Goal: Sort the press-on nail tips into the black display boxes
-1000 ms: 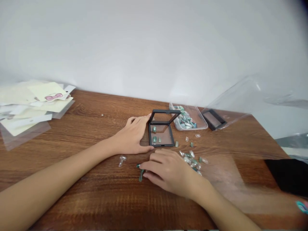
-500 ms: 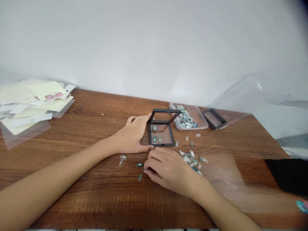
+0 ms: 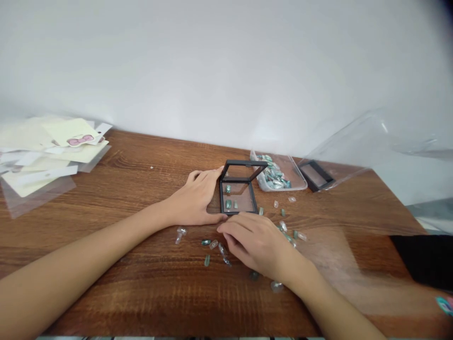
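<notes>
A small black display case (image 3: 238, 198) lies open on the brown wooden table (image 3: 141, 283), with three green stones on its floor. My left hand (image 3: 196, 200) rests flat against the case's left side, fingers stretched out along it. My right hand (image 3: 256, 243) lies palm down just in front of the case, fingers curled over the table among loose green and clear stones (image 3: 215, 245). Whether it pinches a stone is hidden. More loose stones (image 3: 290, 233) lie to its right.
A clear plastic tray (image 3: 295, 178) with many green stones stands behind the case. A second black case (image 3: 315, 174) lies under clear plastic bags (image 3: 375, 141) at the right. Cards in plastic sleeves (image 3: 46, 156) are piled at the far left. A white wall is behind.
My right hand has moved right and toward the case, uncovering several small stones it had been over. My left hand has stayed put.
</notes>
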Tool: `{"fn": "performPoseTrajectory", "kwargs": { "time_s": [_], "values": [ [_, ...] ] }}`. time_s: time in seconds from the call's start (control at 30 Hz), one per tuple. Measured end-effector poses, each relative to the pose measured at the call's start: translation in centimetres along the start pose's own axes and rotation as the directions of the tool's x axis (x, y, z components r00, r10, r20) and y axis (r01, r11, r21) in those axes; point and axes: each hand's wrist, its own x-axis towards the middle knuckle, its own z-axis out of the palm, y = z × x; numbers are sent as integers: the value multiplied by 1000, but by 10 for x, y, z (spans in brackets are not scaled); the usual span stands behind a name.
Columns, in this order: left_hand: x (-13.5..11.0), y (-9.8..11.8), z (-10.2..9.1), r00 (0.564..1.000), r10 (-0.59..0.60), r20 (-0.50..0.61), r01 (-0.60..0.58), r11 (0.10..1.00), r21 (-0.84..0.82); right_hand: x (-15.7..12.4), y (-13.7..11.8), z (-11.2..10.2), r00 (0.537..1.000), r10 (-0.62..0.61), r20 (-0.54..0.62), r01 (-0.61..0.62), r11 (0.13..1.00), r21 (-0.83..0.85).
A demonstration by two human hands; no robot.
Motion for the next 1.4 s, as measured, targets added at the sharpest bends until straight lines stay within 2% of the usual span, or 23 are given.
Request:
{"fn": "performPoseTrajectory", "kwargs": {
  "time_s": [0.13, 0.37, 0.5, 0.63, 0.83, 1.0, 1.17, 1.3, 1.4],
  "values": [
    [0, 2, -1, 1000, -24, 14, 24, 1000, 6, 0, -2, 0, 999, 25, 26, -25, 999, 23],
    [-1, 2, 0, 1000, -5, -5, 5, 1000, 8, 3, 0, -5, 996, -16, 92, 17, 1000, -15],
    [-1, 1, 1, 1000, 4, -1, -4, 1000, 9, 2, 5, -15, 987, 45, 154, -52, 998, 45],
    [-1, 0, 1, 1000, -4, -5, 4, 1000, -12, -1, 7, -20, 977, 131, 166, -138, 990, 34],
    [-1, 0, 2, 1000, -14, -14, 14, 1000, -23, 2, 6, -11, 979, 125, 162, -120, 992, -36],
    [-1, 0, 1, 1000, -10, -4, 10, 1000, 6, 3, 7, -7, 983, 92, 158, -92, 996, -8],
    [0, 2, 0, 1000, -19, -7, 19, 1000, -1, 0, 14, -23, 976, 164, 145, -173, 984, 49],
    [-1, 1, 1, 1000, -15, -3, 15, 1000, 0, -2, 24, -38, 964, 261, 48, -262, 965, 24],
    [-1, 0, 2, 1000, -24, -6, 24, 1000, 5, -3, 30, -38, 956, 292, -5, -293, 956, -19]
  ]
}}
